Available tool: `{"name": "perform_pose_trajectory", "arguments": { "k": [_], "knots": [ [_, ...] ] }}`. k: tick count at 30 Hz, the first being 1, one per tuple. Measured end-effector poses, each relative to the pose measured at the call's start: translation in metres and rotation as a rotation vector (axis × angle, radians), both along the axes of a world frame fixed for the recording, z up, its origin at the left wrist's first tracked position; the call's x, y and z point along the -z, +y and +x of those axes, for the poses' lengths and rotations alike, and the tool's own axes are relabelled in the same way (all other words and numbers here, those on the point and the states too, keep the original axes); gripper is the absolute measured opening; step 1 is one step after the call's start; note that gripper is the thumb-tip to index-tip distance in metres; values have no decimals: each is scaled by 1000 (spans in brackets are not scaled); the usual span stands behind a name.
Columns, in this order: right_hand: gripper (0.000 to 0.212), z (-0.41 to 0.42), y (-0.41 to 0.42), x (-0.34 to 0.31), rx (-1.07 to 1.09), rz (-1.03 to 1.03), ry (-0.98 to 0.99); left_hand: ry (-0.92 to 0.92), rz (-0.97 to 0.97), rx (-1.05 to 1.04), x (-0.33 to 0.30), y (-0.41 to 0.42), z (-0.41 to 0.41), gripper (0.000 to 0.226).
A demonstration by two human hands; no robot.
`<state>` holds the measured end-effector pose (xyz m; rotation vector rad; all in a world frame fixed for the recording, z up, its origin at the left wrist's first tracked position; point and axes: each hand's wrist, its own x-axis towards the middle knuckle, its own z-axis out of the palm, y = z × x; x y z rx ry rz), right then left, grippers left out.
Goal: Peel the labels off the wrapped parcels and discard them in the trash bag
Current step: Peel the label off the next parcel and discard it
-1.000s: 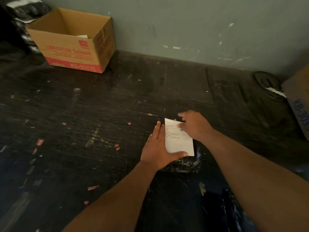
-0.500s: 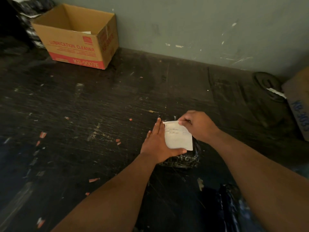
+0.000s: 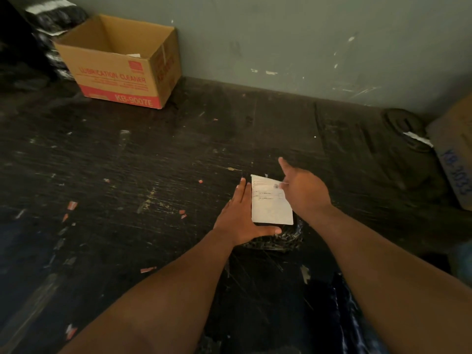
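Left hand: the left hand (image 3: 240,221) lies flat along the left edge of the parcel (image 3: 275,237), fingers (image 3: 242,190) straight and close together, thumb stretched across the near edge just under the label (image 3: 270,203). It holds nothing; it presses the parcel down, most likely so the wrap does not lift when the label is pulled.

Right hand: the right hand (image 3: 305,192) hovers over the far right part of the label, its forefinger pointing away and to the left, the other fingers loosely bent. Whether thumb and finger pinch the label's edge I cannot tell; that side is hidden by the hand.

Parcel: black, shiny wrap, lying on the dark scuffed bench (image 3: 127,200), between the two hands and mostly covered by the label.

Label: white, rectangular, on top of the parcel, just right of the left fingers and under the right ones. Its long axis runs away from the person, leaning slightly left at the far end. Print and barcode sit at the far end, the blank part near the left thumb.

Step in hand: judged as starting the peel at the far right corner.

Surroundings: an open cardboard box (image 3: 120,70) stands well beyond the left fingers, against the wall (image 3: 281,34).
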<state>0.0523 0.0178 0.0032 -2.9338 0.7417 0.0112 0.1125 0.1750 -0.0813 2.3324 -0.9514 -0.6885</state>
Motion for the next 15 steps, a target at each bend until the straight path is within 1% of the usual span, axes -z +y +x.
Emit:
{"name": "perform_pose_trajectory", "arguments": {
  "k": [3,4,8,11,15],
  "knots": [
    [30,4,-2,-6,-52,-87,61,17,6,-11,1,0,1,151],
    [26,3,-1,-8,-77,-110,64,19,13,-15,1,0,1,151],
    [25,-4,6,-17,-172,-154,112,3,21,-18,1,-1,2,145],
    [26,-14,9,-26,-227,-188,97,-13,33,-25,0,-1,1,146],
    [27,-26,15,-40,-284,-195,139,-42,51,-29,0,0,0,146]
  ]
}}
